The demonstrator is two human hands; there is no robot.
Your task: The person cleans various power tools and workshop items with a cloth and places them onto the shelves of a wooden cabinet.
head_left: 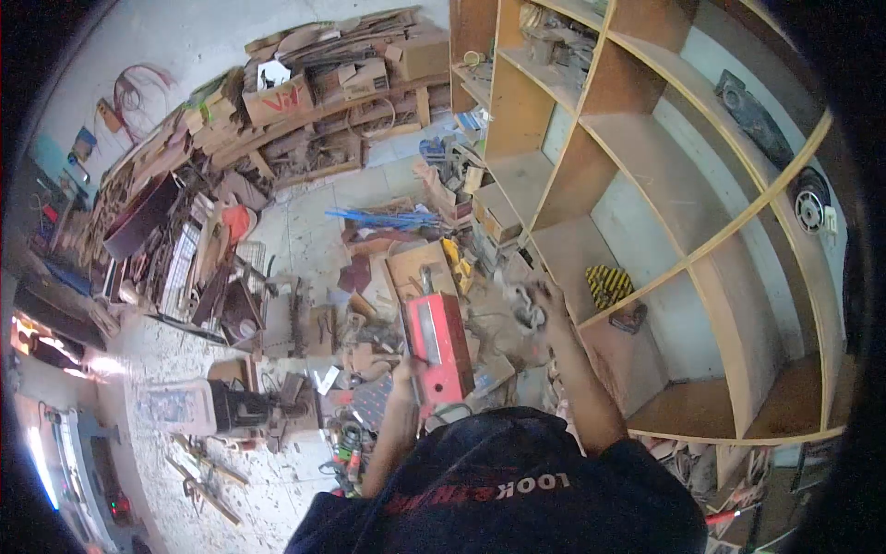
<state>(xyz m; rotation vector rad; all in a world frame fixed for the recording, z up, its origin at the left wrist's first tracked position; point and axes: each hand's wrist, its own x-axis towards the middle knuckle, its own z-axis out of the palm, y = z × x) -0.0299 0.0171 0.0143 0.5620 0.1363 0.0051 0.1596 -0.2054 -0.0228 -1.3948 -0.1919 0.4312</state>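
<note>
One large wooden shelving unit (574, 189) fills the right side. Left of it, the red box (441, 346) is above the cluttered floor (293, 222), its lower left edge grasped by the left hand (404, 377). The right hand (552, 303) is at a smaller grey crumpled item (528, 312); blur hides whether it grips. Yellow-and-black striped material (607, 286) lies in a compartment.

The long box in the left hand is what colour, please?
The long box is mostly red, as the head view shows.
</note>
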